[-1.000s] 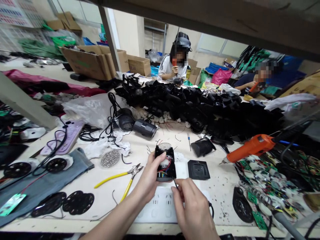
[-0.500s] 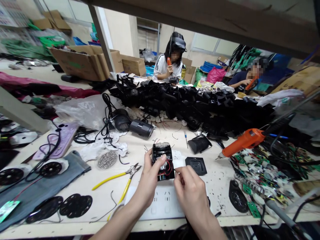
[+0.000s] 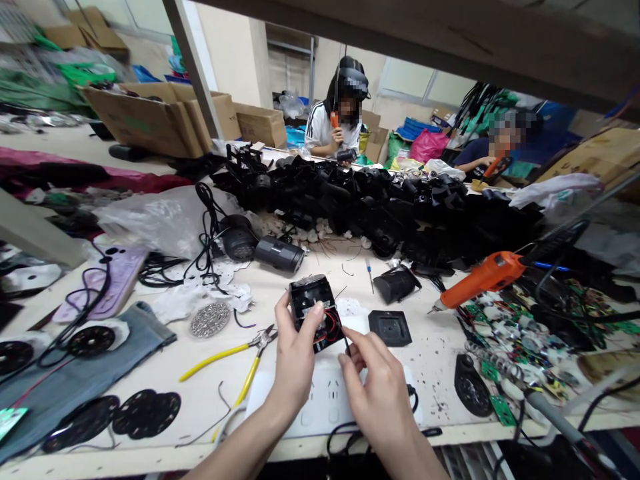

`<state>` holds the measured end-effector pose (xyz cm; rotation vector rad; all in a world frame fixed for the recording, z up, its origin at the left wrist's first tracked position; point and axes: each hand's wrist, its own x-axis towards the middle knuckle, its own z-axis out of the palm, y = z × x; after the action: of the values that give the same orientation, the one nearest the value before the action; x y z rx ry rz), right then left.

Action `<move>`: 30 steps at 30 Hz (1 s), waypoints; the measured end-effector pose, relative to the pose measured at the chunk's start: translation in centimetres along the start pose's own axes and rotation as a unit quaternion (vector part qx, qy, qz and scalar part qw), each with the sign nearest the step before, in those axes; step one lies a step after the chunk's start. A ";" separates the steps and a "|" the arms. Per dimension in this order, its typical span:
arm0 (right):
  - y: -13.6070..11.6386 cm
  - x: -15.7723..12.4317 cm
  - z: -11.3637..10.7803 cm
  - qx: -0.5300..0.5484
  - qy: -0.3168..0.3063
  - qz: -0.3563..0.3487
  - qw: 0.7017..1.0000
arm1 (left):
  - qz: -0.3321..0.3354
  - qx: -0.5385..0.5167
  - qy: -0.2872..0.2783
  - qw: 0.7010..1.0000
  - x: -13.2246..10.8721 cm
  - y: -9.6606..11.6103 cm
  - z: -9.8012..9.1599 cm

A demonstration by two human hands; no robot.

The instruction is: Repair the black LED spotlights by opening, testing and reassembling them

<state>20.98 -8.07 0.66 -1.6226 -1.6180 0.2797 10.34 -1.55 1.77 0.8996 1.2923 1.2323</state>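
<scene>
My left hand (image 3: 296, 350) is closed around an open black plastic housing (image 3: 311, 297), its thumb lying across the top. Red wires (image 3: 331, 323) coil inside the housing, with a few other coloured leads low down. Pinched in my right hand (image 3: 376, 373) is a thin dark piece (image 3: 347, 344) at the housing's lower right corner; whether it is a cord or a tool I cannot tell. Beneath both hands lies a white power strip (image 3: 315, 403). A square black cover (image 3: 389, 327) rests to the right, and yellow-handled cutters (image 3: 250, 353) lie open to the left.
An orange electric screwdriver (image 3: 480, 280) hangs at the right above heaped circuit boards (image 3: 540, 333). Black housings (image 3: 350, 193) pile across the back. A metal dish of screws (image 3: 210, 320) and black discs (image 3: 145, 413) lie left. Two people (image 3: 333, 127) work beyond the bench.
The housing has tilted and shifted slightly left in my left hand. My right hand stays beside its corner, and more of the thin dark piece now shows.
</scene>
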 end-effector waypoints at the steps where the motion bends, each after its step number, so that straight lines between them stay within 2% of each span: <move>1: 0.0 -0.1 0.1 0.002 0.016 -0.002 1.000 | 0.005 0.004 0.002 1.000 0.1 0.0 0.0; 4: 0.0 -0.3 0.2 0.024 0.035 0.015 0.999 | 0.019 0.006 0.004 1.000 0.2 -0.1 0.0; 7: -0.1 0.2 0.1 0.106 -0.016 0.125 0.986 | 0.024 0.013 0.008 1.000 0.2 -0.4 0.0; 8: -0.2 0.5 0.0 0.153 -0.035 0.181 0.971 | 0.029 0.021 0.009 0.999 0.1 -0.5 -0.1; 10: -0.5 1.1 -0.3 0.259 -0.063 0.281 0.922 | 0.047 0.039 0.008 0.998 0.0 -0.8 -0.1; 13: -0.7 1.8 -0.5 0.372 -0.062 0.349 0.858 | 0.072 0.055 0.003 0.996 -0.1 -1.0 -0.1; 16: -0.7 1.7 -0.3 0.396 -0.044 0.365 0.841 | 0.070 0.060 0.005 0.996 0.0 -1.1 0.0; 23: 0.2 0.7 0.5 0.353 -0.027 0.316 0.880 | 0.048 0.058 0.008 0.997 0.2 -1.4 0.1; 30: -0.5 1.5 0.5 0.415 -0.037 0.339 0.844 | 0.084 0.070 0.014 0.994 -0.3 -1.9 0.4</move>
<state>20.51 -6.53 1.21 -1.3931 -0.6915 1.2332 11.04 -2.09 -0.02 1.1144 1.3597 1.3009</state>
